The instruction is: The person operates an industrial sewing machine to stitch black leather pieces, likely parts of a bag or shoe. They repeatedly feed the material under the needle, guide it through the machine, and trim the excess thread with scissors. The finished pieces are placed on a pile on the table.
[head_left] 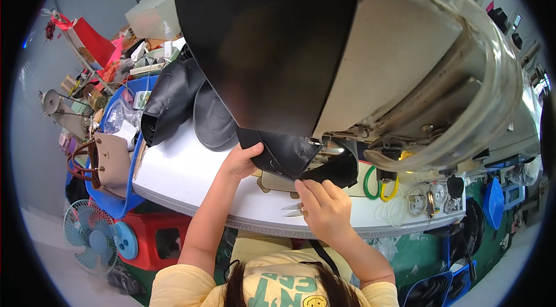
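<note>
A black leather piece (281,153), folded and curved like part of a bag, lies under the sewing machine's arm. My left hand (242,161) grips its left side, thumb on top. At its front corner, my right hand (325,205) is closed, fingertips at the leather's edge. Two pointed metal blades, which look like thread snips (294,210), stick out from that palm; their handle is hidden. The sewing machine (272,40) looms above, with a black panel and a beige body, covering the far part of the leather. Its metal foot area (329,149) shows right of the piece.
More black leather pieces (174,98) pile up at the left of the white table (174,168). A blue bin (116,205) and a beige handbag (111,159) stand beyond. Green and yellow rings (370,184), bobbins and clear thread lie at right. Below left are a fan (91,234) and red stool (152,237).
</note>
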`<move>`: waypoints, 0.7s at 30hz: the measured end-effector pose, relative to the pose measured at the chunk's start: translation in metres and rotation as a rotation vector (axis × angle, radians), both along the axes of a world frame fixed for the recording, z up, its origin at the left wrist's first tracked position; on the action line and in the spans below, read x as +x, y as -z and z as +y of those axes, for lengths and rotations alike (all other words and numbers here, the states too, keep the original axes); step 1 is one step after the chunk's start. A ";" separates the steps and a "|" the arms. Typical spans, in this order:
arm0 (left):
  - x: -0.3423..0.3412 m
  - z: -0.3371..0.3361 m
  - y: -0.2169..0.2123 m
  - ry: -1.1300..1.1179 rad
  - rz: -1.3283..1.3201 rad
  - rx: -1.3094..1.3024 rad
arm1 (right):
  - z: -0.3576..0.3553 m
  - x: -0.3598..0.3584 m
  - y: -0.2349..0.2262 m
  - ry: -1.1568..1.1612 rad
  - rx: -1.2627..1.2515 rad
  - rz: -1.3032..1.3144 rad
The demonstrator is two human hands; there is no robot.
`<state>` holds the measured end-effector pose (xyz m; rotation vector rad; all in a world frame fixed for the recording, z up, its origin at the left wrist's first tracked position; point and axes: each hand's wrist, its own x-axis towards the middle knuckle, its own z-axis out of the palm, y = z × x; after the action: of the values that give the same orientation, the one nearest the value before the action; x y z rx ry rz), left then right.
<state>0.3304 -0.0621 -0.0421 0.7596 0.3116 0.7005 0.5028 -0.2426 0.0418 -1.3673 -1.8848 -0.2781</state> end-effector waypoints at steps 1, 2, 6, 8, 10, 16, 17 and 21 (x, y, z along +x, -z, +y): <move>-0.001 -0.001 -0.001 -0.018 0.025 0.017 | -0.001 0.002 0.002 0.006 -0.007 0.010; -0.002 -0.004 -0.002 -0.038 0.031 0.024 | -0.002 0.003 0.003 0.010 -0.014 0.019; -0.007 -0.028 -0.008 -0.116 0.084 0.064 | -0.006 0.011 0.004 0.013 -0.019 0.067; -0.011 -0.035 -0.005 -0.135 0.095 0.079 | -0.009 0.013 0.006 0.009 -0.029 0.091; -0.014 -0.043 -0.010 -0.156 0.110 0.100 | -0.011 0.015 0.003 0.004 -0.026 0.103; -0.018 -0.052 -0.012 -0.163 0.149 0.076 | -0.010 0.017 -0.002 -0.005 -0.027 0.132; -0.017 -0.052 -0.009 -0.166 0.145 0.069 | -0.011 0.017 -0.002 -0.008 -0.030 0.136; -0.011 -0.050 -0.007 -0.216 0.131 0.096 | -0.011 0.019 0.003 0.017 -0.034 0.121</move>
<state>0.3192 -0.1118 -0.0355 0.8739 0.4870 0.8754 0.5219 -0.2535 0.0391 -1.3914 -1.7861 -0.1686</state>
